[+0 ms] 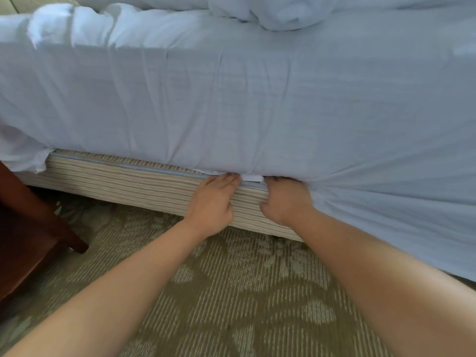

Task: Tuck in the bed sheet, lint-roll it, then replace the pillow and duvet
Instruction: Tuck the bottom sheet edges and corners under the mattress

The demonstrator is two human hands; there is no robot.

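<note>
A white bed sheet [231, 99] covers the mattress side and top. Its lower edge meets the striped box spring [128, 181]. My left hand [211, 202] lies flat against the box spring, fingers straight, their tips pushing the sheet edge into the gap under the mattress. My right hand [286, 199] is beside it to the right, its fingers hidden under the mattress with the sheet. To the right of that hand the sheet hangs loose down toward the floor. A bunched white duvet [270, 14] lies on top of the bed at the back.
A dark wooden piece of furniture [28, 228] stands at the left, close to the bed. Patterned green carpet [231, 292] covers the floor below my arms. A loose flap of sheet [20, 153] hangs at the bed's left end.
</note>
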